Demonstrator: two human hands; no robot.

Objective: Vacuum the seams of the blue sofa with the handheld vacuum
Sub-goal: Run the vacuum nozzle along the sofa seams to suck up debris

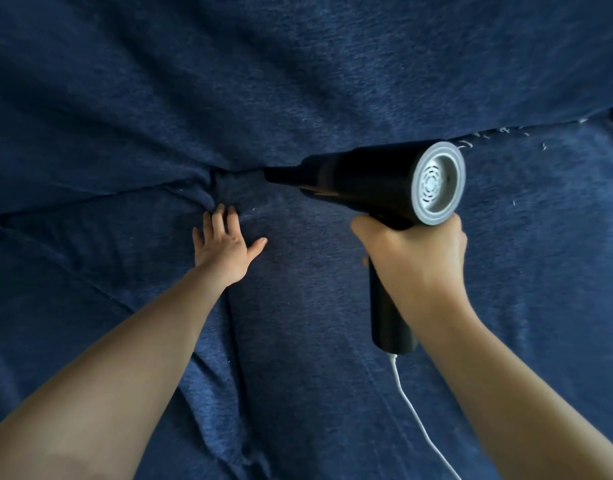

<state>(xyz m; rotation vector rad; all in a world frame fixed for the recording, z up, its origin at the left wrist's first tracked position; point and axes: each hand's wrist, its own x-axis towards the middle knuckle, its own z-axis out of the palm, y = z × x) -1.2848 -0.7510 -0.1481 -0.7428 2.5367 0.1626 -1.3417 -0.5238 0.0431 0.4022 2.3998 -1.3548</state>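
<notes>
While one handheld vacuum [384, 181] and two bare hands show against the blue sofa [298, 81], I count a single white cord [416, 414] trailing from the handle's base. My right hand [416, 258] wraps tightly round the matte black pistol handle, the tapered nozzle tip buried in the seam [242, 173], grey round vent cap facing me. My left hand [225, 247] lies flat, fingers spread, pressing the nubby, wrinkled fabric just below that seam; white lint flecks [485, 135] dot the seam at right.
</notes>
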